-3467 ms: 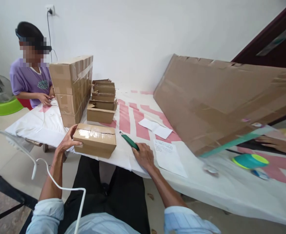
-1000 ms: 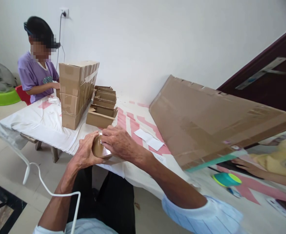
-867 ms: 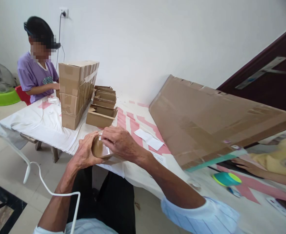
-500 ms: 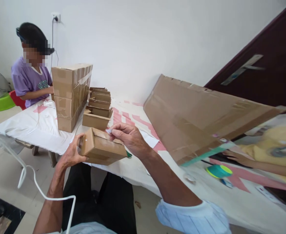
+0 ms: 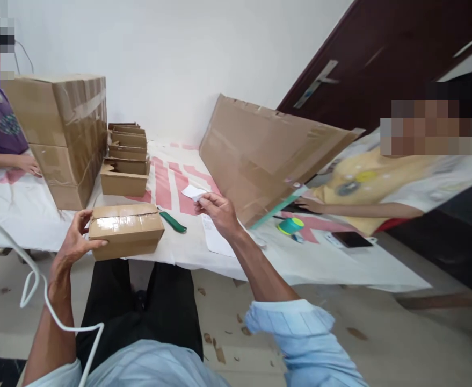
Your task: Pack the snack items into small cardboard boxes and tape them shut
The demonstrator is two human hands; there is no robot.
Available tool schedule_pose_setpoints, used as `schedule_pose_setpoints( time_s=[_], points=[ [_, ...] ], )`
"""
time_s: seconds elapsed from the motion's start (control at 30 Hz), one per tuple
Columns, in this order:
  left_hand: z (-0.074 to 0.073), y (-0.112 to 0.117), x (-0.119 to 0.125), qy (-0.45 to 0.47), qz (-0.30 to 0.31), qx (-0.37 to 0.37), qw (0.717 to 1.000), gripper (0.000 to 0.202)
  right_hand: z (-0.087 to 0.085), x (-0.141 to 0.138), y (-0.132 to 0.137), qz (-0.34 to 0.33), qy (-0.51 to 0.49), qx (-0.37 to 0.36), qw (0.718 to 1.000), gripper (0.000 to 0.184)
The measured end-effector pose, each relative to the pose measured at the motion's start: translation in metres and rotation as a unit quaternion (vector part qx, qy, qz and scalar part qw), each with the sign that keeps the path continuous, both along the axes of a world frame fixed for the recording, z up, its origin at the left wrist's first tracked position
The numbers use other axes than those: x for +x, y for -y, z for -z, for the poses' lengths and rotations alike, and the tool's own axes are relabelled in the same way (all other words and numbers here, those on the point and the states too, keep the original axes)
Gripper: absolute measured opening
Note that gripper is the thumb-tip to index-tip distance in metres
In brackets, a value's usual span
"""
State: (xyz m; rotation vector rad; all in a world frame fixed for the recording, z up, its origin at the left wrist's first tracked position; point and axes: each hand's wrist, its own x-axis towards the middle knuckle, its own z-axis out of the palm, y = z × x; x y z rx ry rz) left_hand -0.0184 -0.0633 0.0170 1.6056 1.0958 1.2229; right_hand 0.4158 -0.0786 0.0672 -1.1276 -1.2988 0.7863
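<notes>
My left hand (image 5: 77,236) grips the left end of a small closed cardboard box (image 5: 126,236), whose top carries a strip of shiny clear tape. The box rests at the table's near edge. Between the fingertips of my right hand (image 5: 218,212) is a small white piece of paper (image 5: 193,192), raised above the table. To the right of the box lies a green-handled tool (image 5: 173,221), its other end partly hidden behind the box. A white sheet of paper (image 5: 215,239) lies beneath my right wrist, partly covered by it.
Taped cardboard boxes (image 5: 70,140) are stacked at left, beside a row of open boxes (image 5: 125,180). A large cardboard panel (image 5: 268,150) leans at the back. One person sits at each side. A teal-and-yellow roll (image 5: 290,226) and a phone (image 5: 351,239) lie at right.
My right hand has moved away from the box with the paper. The box is lowered and turned level in my left hand. The view has swung right, showing more of the person there.
</notes>
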Motion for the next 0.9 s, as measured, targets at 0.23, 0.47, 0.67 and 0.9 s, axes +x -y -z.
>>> schedule_pose_setpoints(
  time_s=[0.23,0.47,0.67,0.9],
  points=[
    [-0.002,-0.004,-0.001,-0.004,-0.008,0.001,1.000,0.098,0.093,0.098,0.011,0.218,0.136,-0.015,0.966,0.043],
    [-0.007,-0.008,0.003,0.011,-0.007,0.007,1.000,0.095,0.150,0.138,0.039,0.273,0.229,-0.035,0.934,0.033],
    [-0.008,-0.006,0.003,0.008,-0.018,0.006,1.000,0.084,0.167,0.139,0.008,0.233,0.328,-0.020,0.915,0.020],
    [-0.008,-0.003,0.003,-0.001,-0.028,0.001,1.000,0.082,0.175,0.144,-0.010,0.202,0.419,-0.014,0.885,0.021]
  ],
)
